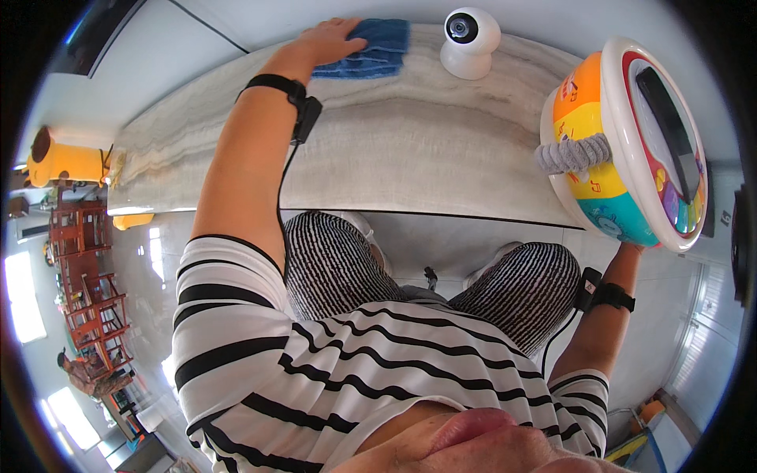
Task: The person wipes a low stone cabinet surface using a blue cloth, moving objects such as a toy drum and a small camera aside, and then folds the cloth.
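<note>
My left hand [331, 42] lies palm down on a folded blue cloth [384, 50], near the back edge of a marble-patterned tabletop [414, 142]. The thumb stretches over the cloth, and the fingers point to the wall. At the right end of the table, a colourful toy drum [591, 177] with a white rim leans over on its side. My right hand [631, 251] supports the drum from its near side; the drum hides most of the fingers. A grey fabric-covered handle [573, 154] curves across the drum's side, and a dark phone-like slab [668, 130] lies on its top face.
A white camera [470, 44] stands on the table, right of the cloth. Cables run from the black bands on both wrists. At far left are a yellow plush toy [65, 162], wooden chairs [97, 313] and a seated person [91, 372]. My knees are at the table's front edge.
</note>
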